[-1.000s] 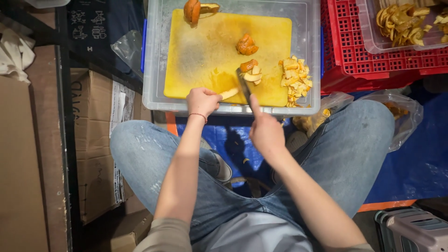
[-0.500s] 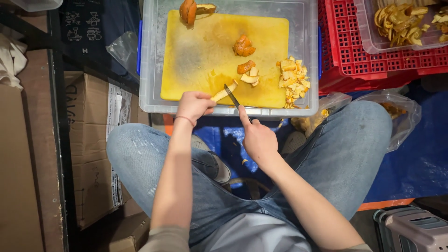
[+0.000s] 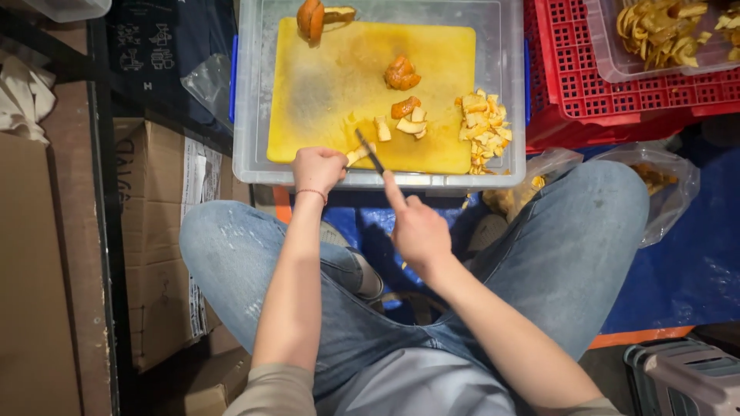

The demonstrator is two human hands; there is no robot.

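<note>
A yellow cutting board lies on a clear plastic bin in front of my knees. My left hand pinches a pale strip of orange peel at the board's near edge. My right hand grips a dark knife, index finger stretched along it, blade tip at the strip. Cut peel squares and a heap of small cut pieces lie to the right. Uncut peel chunks sit farther back, and another orange piece rests at the far edge.
A red crate at the right carries a clear tub of peel strips. A plastic bag with scraps lies by my right knee. Cardboard boxes stand at the left. Blue sheeting covers the floor.
Both hands shifted slightly left along the board's near edge. The knife moved off the cut squares to the strip in my left hand.
</note>
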